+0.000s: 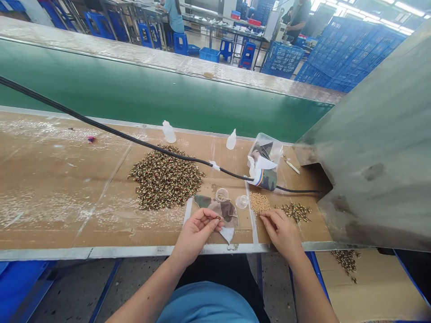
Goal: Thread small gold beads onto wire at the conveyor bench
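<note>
Over a camouflage cloth [230, 211], my left hand [197, 231] pinches a small dark, gold-coloured piece [218, 218] between thumb and fingers. My right hand [283, 231] has its thumb and forefinger together at the near edge of a patch of tan beads [259, 202]; whatever is between them is too small to make out. Just beyond the cloth sit two small clear round dishes, the left dish [222, 194] with a thin stick across it and the right dish [241, 202]. A small heap of gold and dark pieces [296, 211] lies beside my right hand.
A large pile of similar pieces [166, 179] lies to the left. A black cable [141, 142] crosses above the cardboard-covered bench. Two white squeeze bottles [169, 132] and a clear plastic box [269, 146] stand behind. A metal panel [377, 179] bounds the right; a green conveyor belt [168, 94] runs beyond.
</note>
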Motion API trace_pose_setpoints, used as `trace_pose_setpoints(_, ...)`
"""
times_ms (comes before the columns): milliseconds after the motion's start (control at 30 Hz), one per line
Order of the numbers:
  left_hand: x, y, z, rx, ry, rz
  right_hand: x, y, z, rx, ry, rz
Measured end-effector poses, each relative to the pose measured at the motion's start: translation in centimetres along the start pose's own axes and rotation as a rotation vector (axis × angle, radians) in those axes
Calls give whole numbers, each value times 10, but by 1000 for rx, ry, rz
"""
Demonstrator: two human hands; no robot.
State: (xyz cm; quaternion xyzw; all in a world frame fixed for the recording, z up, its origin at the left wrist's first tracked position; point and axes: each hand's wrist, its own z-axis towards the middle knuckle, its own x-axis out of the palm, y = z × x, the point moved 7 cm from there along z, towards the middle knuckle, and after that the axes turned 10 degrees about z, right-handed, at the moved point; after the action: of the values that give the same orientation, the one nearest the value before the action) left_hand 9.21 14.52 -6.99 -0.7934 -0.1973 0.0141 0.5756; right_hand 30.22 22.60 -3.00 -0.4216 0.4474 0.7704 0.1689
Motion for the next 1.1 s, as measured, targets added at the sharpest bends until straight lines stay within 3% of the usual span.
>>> trace_pose_setpoints(467, 2, 0, 0, 3, 19, 2, 11, 5, 10, -64, 151, -116)
trace_pose_setpoints(1100, 1, 1, 0, -12, 25, -15, 7, 20, 6, -246, 179, -159)
